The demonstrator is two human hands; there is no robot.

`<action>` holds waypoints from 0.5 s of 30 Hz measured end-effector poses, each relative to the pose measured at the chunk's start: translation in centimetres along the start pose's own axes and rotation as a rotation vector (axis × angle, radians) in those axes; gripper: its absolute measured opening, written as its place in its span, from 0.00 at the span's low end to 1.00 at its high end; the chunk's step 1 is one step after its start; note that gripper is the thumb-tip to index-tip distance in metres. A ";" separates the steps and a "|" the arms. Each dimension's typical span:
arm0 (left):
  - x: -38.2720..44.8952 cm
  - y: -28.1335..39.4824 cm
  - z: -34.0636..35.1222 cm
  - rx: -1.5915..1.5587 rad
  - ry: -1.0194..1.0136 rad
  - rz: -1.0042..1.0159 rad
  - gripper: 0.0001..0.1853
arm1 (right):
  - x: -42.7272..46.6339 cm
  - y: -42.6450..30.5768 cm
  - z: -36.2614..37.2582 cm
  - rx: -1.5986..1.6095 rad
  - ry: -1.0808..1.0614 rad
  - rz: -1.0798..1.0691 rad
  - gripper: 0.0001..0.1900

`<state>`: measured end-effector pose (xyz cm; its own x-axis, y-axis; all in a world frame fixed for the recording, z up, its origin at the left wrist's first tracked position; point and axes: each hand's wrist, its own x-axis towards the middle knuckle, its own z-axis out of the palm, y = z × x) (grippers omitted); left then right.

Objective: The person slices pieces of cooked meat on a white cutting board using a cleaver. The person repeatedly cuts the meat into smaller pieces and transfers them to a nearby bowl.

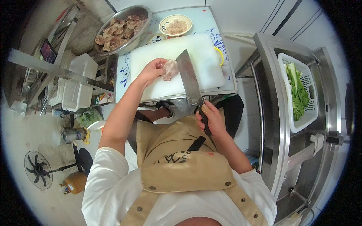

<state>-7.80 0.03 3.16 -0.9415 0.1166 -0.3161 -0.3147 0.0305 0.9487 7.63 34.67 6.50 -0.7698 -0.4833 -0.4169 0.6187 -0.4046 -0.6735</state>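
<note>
My left hand pinches the left edge of a pale piece of meat on a white cutting board. In my right hand is the dark handle of a cleaver. Its broad blade points away from me over the board, beside the meat's right edge; whether they touch I cannot tell. Behind the board stands a small bowl holding pale chopped meat. At the back left, a large metal bowl is filled with brownish pieces of meat.
The board lies on a blue-patterned glass table. To the right, a steel sink carries a white basket of leafy greens. A metal rack with a white bin stands left. Behind it are a fan and a gas cylinder.
</note>
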 end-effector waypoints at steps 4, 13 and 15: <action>-1.7 0.9 1.4 0.003 -0.003 -0.075 0.23 | 0.1 0.2 0.1 0.009 0.038 -0.027 0.17; -1.4 0.0 -0.2 0.233 0.072 -0.116 0.14 | -0.4 0.2 -0.2 0.006 0.027 -0.034 0.17; -1.5 -0.3 -0.3 0.237 0.101 -0.107 0.13 | -0.7 0.0 0.5 -0.002 0.059 -0.044 0.14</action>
<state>-6.37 -0.44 3.32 -0.9155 0.0014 -0.4023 -0.3870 0.2701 0.8816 8.30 34.60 7.14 -0.8045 -0.4180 -0.4220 0.5834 -0.4227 -0.6935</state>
